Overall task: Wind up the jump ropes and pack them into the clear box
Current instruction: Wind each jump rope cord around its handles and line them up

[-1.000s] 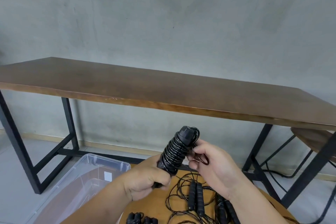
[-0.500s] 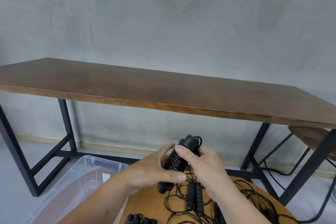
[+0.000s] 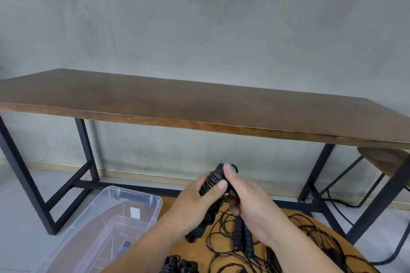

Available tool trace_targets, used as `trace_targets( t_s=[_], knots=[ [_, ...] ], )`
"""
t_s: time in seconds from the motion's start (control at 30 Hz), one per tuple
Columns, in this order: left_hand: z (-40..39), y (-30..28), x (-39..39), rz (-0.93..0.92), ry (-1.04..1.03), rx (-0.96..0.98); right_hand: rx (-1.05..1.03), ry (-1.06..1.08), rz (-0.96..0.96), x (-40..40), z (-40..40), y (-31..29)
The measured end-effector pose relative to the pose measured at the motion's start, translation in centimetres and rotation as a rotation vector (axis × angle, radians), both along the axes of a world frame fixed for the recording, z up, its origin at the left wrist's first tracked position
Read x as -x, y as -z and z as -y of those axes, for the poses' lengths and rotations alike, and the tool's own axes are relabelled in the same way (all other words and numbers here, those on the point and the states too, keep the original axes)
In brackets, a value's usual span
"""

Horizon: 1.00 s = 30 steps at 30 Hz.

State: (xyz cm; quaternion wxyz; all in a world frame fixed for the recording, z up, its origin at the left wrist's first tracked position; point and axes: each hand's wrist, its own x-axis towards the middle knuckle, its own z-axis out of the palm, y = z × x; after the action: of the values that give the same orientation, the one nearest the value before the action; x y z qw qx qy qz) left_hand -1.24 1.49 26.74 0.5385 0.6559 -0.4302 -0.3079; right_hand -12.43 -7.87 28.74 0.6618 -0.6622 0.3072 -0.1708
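A black jump rope (image 3: 212, 180), its cord wound tightly around its paired handles, stands tilted in front of me. My left hand (image 3: 195, 206) grips the bundle's middle, thumb across it. My right hand (image 3: 241, 193) closes over its top end, fingers on the cap. Below them, loose jump ropes (image 3: 241, 237) with black handles and tangled thin cords lie on a small round wooden table (image 3: 175, 248). Two wound bundles (image 3: 179, 266) sit at that table's near edge. The clear box (image 3: 137, 197) stands open on the floor to the left, nearly bare inside.
A long dark wooden desk (image 3: 199, 104) on black metal legs stands against the grey wall behind. A wooden stool (image 3: 386, 159) sits under its right end, with black cables on the floor near it.
My right hand has moved from beside the bundle's top to over its cap. The bundle has dropped lower and both hands have drawn closer together.
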Motion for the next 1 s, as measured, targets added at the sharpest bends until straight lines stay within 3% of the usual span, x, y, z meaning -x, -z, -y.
trace_targets(
  t_s=[0.1,0.23,0.5,0.67,0.8,0.83,0.93,1.0],
  knots=[
    [0.0,0.4,0.0,-0.041,-0.04,0.004,-0.076,0.004,0.033,0.0,-0.4,0.0],
    [0.2,0.2,0.0,-0.247,-0.085,0.011,-0.128,0.05,0.137,0.5,-0.3,0.4],
    [0.2,-0.1,0.5,-0.383,-0.065,0.008,0.553,0.048,-0.079,1.9,0.0,0.0],
    [0.1,-0.4,0.4,-0.493,-0.055,0.004,0.756,0.07,-0.01,3.3,0.4,-0.4],
    [0.0,-0.2,0.5,-0.565,-0.054,0.0,0.943,0.207,-0.07,3.5,1.0,0.2],
    [0.0,-0.2,0.6,-0.572,-0.046,0.002,0.874,0.244,-0.048,3.5,1.0,0.2],
    [0.1,-0.1,0.6,-0.562,-0.038,0.002,0.355,0.279,0.184,3.4,0.7,-0.6],
    [0.1,-0.1,0.6,-0.548,-0.04,0.007,0.135,0.255,0.27,3.6,0.8,-1.2]
  ],
)
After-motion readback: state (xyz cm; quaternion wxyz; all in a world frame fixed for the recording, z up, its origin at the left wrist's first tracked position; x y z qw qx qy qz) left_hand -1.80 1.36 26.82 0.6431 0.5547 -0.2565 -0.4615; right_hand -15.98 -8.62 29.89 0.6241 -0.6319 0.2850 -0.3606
